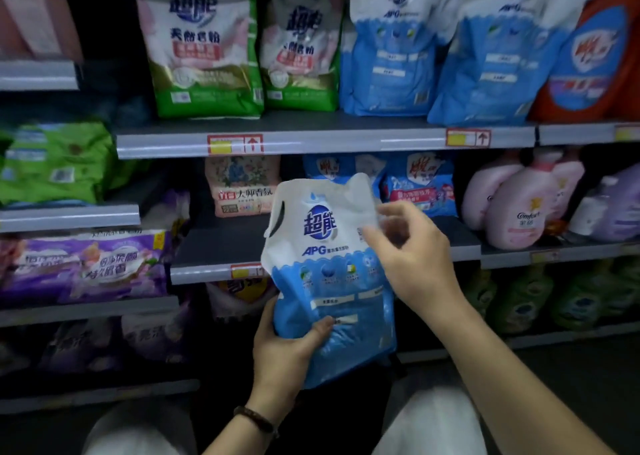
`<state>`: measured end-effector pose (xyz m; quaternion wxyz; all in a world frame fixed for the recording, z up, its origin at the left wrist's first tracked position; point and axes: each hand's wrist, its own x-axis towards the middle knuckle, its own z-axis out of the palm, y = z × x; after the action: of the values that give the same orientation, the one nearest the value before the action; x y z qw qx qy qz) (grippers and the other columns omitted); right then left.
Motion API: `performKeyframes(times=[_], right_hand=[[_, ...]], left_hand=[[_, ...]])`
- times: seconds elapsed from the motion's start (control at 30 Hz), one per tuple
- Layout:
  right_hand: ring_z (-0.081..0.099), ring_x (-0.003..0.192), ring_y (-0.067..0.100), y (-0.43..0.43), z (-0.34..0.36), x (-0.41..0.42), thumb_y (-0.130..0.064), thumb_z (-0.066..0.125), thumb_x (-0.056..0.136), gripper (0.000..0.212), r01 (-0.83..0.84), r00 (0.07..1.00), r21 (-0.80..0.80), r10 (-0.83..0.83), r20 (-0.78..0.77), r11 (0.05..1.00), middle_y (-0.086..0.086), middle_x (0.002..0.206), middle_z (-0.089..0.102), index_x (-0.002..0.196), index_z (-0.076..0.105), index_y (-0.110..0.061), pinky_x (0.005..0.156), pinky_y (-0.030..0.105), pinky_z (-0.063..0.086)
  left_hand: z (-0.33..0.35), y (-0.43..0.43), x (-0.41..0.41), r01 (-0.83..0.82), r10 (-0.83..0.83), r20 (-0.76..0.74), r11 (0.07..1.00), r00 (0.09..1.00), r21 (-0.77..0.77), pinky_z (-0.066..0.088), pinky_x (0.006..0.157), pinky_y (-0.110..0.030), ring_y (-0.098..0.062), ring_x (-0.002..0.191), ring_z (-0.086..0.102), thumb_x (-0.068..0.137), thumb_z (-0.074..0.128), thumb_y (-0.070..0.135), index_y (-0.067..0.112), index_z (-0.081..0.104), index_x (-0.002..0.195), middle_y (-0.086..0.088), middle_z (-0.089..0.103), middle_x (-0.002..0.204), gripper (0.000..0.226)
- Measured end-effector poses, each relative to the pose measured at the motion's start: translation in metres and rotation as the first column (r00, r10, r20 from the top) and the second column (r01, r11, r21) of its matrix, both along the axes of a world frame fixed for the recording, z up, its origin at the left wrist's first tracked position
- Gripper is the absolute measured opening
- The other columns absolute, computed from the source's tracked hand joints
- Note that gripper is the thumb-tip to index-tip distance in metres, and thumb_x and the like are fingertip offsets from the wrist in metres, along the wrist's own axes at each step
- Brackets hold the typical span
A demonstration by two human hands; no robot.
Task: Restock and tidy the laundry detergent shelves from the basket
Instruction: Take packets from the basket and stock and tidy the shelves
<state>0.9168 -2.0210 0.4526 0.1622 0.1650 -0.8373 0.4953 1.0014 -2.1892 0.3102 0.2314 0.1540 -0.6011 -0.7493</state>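
Note:
A blue and white detergent refill pouch (325, 267) with a cut-out handle is held upright in front of the shelves. My left hand (284, 354) grips its lower left part, thumb across the front. At the pouch's upper right edge my right hand (412, 260) pinches it with bent fingers. Two matching blue and white pouches (391, 49) (491, 59) stand on the upper shelf (311, 139). The basket is out of view.
Green and pink powder bags (204, 46) stand left of the blue pouches, an orange bottle (592, 56) right of them. The middle shelf (214, 246) holds a floral bag, blue bags and pink softener bottles (519, 205). Purple packs (97, 264) and green packs (55, 163) lie at left.

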Motion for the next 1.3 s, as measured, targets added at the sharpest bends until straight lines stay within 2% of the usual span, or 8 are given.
performKeyframes(times=[0.13, 0.3, 0.5, 0.67, 0.83, 0.97, 1.13, 1.3], right_hand=[[0.061, 0.123, 0.005, 0.033, -0.044, -0.019, -0.072, 0.087, 0.063, 0.090, -0.103, 0.976, 0.016, 0.098, 0.195, 0.995, -0.013, 0.136, 0.061, 0.140, 0.049, -0.045, 0.108, 0.038, 0.051], [0.058, 0.138, 0.006, 0.036, -0.040, -0.039, -0.052, 0.102, 0.059, 0.123, -0.298, 0.916, -0.162, 0.330, 0.227, 0.941, -0.018, 0.150, 0.059, 0.157, 0.027, -0.055, 0.115, 0.046, 0.048], [0.061, 0.129, -0.005, 0.029, 0.022, -0.080, -0.055, 0.100, 0.058, 0.120, -0.247, 0.966, -0.243, 0.257, 0.012, 0.938, -0.029, 0.139, 0.064, 0.160, 0.036, -0.046, 0.109, 0.034, 0.053], [0.064, 0.128, 0.002, 0.031, 0.091, -0.135, -0.040, 0.099, 0.067, 0.109, -0.293, 0.956, -0.300, 0.272, -0.110, 0.908, -0.017, 0.142, 0.065, 0.158, 0.039, -0.040, 0.099, 0.031, 0.058], [0.067, 0.125, 0.010, 0.028, 0.137, -0.202, -0.041, 0.100, 0.065, 0.108, -0.232, 0.972, -0.332, 0.204, -0.119, 0.914, -0.013, 0.140, 0.067, 0.155, 0.041, -0.036, 0.103, 0.047, 0.059], [0.068, 0.123, 0.010, 0.018, 0.154, -0.246, -0.013, 0.095, 0.076, 0.117, -0.196, 0.981, -0.389, 0.176, -0.088, 0.900, -0.003, 0.150, 0.060, 0.166, 0.023, -0.035, 0.102, 0.047, 0.060], [0.057, 0.135, 0.017, 0.017, 0.127, -0.272, -0.052, 0.087, 0.079, 0.118, -0.096, 0.993, -0.133, 0.085, -0.084, 0.987, -0.016, 0.153, 0.053, 0.166, 0.007, -0.046, 0.111, 0.049, 0.052], [0.051, 0.131, 0.009, 0.025, 0.112, -0.279, -0.040, 0.077, 0.095, 0.106, -0.083, 0.994, -0.055, 0.079, -0.077, 0.995, -0.023, 0.146, 0.046, 0.168, 0.000, -0.038, 0.110, 0.033, 0.045]], left_hand=[[0.045, -0.009, -0.016, 0.035, -0.034, -0.063, 0.999, 0.997, 0.023, 0.063, 0.088, -0.046, -0.029, 0.099, 0.080, 0.064, 0.094, 0.013, 0.019, 0.072, 0.118, -0.007, 0.082, 0.108, 0.059], [0.099, -0.018, -0.051, 0.063, -0.059, -0.139, 0.998, 0.989, 0.029, 0.061, 0.095, -0.054, -0.035, 0.105, 0.078, 0.067, 0.091, 0.017, 0.017, 0.071, 0.123, -0.009, 0.081, 0.114, 0.060], [0.164, -0.032, -0.105, 0.174, -0.188, -0.182, 0.981, 0.965, -0.090, 0.062, 0.095, -0.055, -0.033, 0.109, 0.077, 0.060, 0.098, 0.035, 0.015, 0.068, 0.128, -0.008, 0.080, 0.119, 0.077], [0.244, -0.047, -0.157, 0.332, -0.409, -0.173, 0.875, 0.896, -0.351, 0.065, 0.090, -0.047, -0.028, 0.112, 0.077, 0.060, 0.098, 0.006, 0.017, 0.059, 0.138, -0.006, 0.078, 0.125, 0.088], [0.308, -0.049, -0.224, 0.334, -0.460, -0.160, 0.806, 0.873, -0.489, 0.065, 0.091, -0.040, -0.020, 0.112, 0.077, 0.074, 0.092, 0.006, 0.019, 0.060, 0.137, 0.001, 0.078, 0.125, 0.071], [0.323, -0.053, -0.286, 0.227, -0.391, -0.198, 0.802, 0.899, -0.553, 0.065, 0.087, -0.031, -0.014, 0.108, 0.077, 0.072, 0.096, 0.006, 0.019, 0.065, 0.132, 0.006, 0.079, 0.121, 0.069], [0.287, -0.066, -0.337, 0.259, -0.381, -0.109, 0.786, 0.918, -0.561, 0.060, 0.101, -0.050, -0.014, 0.114, 0.074, 0.070, 0.099, 0.025, 0.024, 0.059, 0.140, 0.007, 0.075, 0.130, 0.080], [0.277, -0.071, -0.349, 0.327, -0.447, -0.064, 0.738, 0.892, -0.591, 0.059, 0.104, -0.046, -0.013, 0.119, 0.072, 0.083, 0.090, 0.025, 0.031, 0.058, 0.139, 0.008, 0.074, 0.133, 0.064]])
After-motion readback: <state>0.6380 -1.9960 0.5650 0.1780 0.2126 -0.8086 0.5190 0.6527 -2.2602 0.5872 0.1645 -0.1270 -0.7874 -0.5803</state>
